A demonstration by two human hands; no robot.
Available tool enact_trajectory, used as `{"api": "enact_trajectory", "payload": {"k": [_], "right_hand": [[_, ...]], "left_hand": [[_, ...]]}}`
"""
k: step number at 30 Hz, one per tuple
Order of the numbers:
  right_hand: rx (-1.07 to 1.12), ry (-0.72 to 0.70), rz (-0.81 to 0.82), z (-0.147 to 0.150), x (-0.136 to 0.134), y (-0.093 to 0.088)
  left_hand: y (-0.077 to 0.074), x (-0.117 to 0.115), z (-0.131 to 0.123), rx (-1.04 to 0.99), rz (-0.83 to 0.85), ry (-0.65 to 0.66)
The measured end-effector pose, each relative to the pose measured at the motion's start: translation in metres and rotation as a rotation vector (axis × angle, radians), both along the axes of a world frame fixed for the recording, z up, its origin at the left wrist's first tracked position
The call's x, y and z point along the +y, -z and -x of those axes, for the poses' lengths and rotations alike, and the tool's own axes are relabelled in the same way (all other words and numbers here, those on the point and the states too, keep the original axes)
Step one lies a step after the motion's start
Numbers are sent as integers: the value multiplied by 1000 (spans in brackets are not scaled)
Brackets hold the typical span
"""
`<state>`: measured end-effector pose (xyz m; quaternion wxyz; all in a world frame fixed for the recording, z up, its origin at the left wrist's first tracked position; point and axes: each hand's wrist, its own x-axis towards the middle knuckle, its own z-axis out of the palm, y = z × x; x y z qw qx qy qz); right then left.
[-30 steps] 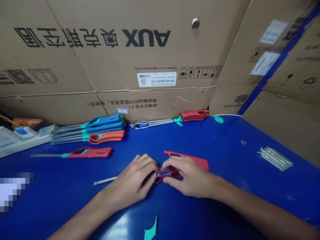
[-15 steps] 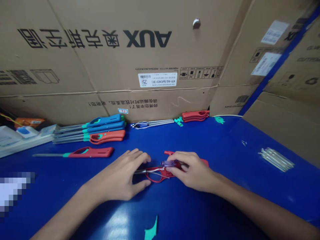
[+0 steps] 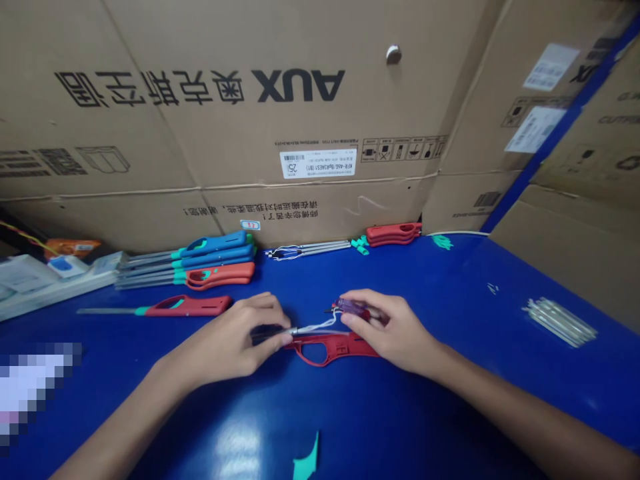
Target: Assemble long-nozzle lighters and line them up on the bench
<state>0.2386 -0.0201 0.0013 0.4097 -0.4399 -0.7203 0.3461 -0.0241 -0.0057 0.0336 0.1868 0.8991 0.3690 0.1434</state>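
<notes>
My left hand [image 3: 255, 337] pinches the metal tube [image 3: 294, 331] of a stick lighter, thumb in front. From the tube's end a white wire and thin clear hose [image 3: 320, 325] run right. My right hand [image 3: 387, 320] grips a purple see-through gas tank [image 3: 353, 307], raised above the table, with the wire reaching up to it. Below both hands a red lighter handle shell [image 3: 343, 348] lies with its inner side up. My right hand hides the shell's right end. A green trigger piece [image 3: 306, 460] lies near the front edge of view.
Assembled blue lighters [image 3: 220, 245] and red ones [image 3: 223, 273] are stacked at left, with one red lighter [image 3: 190, 306] in front. Along the cardboard wall [image 3: 200, 133] are metal tubes [image 3: 325, 248], green pieces [image 3: 360, 245] and red shells [image 3: 394, 233]. Clear sticks [image 3: 560, 321] lie right.
My left hand has closed on the metal tube. My right hand has lifted the purple tank up from the red shell, drawing the wire with it.
</notes>
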Motion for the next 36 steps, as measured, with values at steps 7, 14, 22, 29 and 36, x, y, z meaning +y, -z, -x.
{"api": "enact_trajectory", "payload": {"k": [7,14,22,29,36], "right_hand": [[134,142,10,-7,8,3],[53,51,51,-6,4,-4],[-44,84,9,-15,20,-2],[-183,164,-43,-32,28,-12],[-386,167,-71,-40,30,-10]], "left_hand": [[4,4,-9,-635,-435,-456],[17,17,-31,-1254,198,-752],[30,52,-88,-1122,596,-727],[22,57,-88,-609,412,-553],[26,102,-87,-173,-48,-403]]}}
